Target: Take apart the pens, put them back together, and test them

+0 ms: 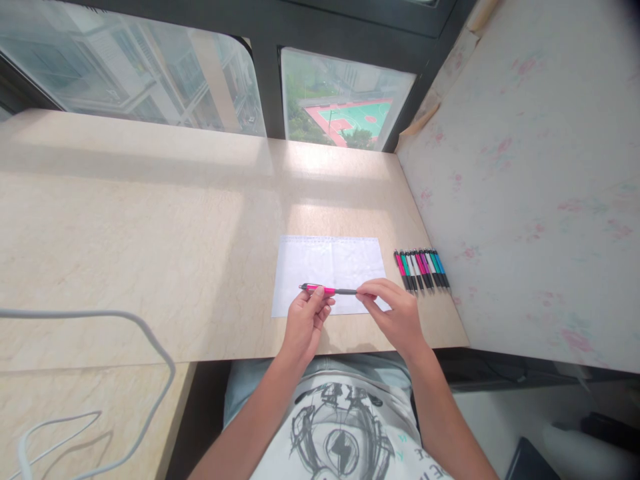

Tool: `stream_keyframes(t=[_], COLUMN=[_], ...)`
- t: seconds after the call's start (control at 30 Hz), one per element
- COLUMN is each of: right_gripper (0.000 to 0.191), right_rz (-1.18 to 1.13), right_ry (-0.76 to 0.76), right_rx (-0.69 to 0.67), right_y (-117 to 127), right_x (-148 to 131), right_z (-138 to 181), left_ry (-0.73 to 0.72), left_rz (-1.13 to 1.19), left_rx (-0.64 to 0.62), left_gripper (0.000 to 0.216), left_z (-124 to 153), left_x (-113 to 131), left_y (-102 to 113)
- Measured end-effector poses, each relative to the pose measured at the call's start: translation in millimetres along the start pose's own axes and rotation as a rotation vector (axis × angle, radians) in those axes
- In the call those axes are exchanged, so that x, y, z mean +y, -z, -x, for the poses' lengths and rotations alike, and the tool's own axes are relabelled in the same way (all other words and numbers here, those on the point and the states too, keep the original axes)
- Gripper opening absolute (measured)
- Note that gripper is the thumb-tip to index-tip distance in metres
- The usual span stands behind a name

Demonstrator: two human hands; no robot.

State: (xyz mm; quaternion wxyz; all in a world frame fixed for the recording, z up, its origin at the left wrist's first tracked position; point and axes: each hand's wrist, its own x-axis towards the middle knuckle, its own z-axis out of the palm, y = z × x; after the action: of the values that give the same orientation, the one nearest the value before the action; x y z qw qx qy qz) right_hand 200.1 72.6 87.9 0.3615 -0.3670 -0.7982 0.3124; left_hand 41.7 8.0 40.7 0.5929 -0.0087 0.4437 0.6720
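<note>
A pink and black ballpoint pen lies level across both my hands, above a white sheet of paper. My left hand is closed on its pink barrel, thumb on top, with the clicker end pointing left. The fingertips of my right hand pinch the dark tip end of the same pen. Right of the paper, several pens in pink, green, white, purple and blue lie side by side in a row, their tips toward me.
The pale desk runs far to the left beneath a window. A flower-patterned wall closes off the right side. At the lower left, a grey-white cable arches over the desk's edge.
</note>
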Motion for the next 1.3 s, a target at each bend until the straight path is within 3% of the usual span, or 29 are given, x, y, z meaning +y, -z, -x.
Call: stream_keyframes(t=[0.33, 0.6, 0.83, 1.13, 1.3], right_gripper=[0.011, 0.013, 0.017, 0.018, 0.025], right_rz=[-0.025, -0.007, -0.195, -0.199, -0.353], right_ry=[0.052, -0.155, -0.296, -0.277, -0.321], right_rx=[-0.038, 0.024, -0.010, -0.038, -0.094], right_y=[-1, -3, -6, -2, 1], right_x=[1, 1, 9, 14, 16], right_z=[1, 4, 6, 9, 9], left_ry=[-0.019, -0.045, -0.053, -0.038, -0.035], left_rz=[0.003, -0.010, 0.025, 0.043, 0.034], left_rx=[-0.035, -0.109, -0.067, -0.050, -0.063], left_gripper=[0.024, 0.025, 0.023, 0.024, 0.024], left_z=[1, 4, 1, 1, 1], left_x=[0, 3, 1, 2, 3], left_y=[-1, -2, 1, 2, 1])
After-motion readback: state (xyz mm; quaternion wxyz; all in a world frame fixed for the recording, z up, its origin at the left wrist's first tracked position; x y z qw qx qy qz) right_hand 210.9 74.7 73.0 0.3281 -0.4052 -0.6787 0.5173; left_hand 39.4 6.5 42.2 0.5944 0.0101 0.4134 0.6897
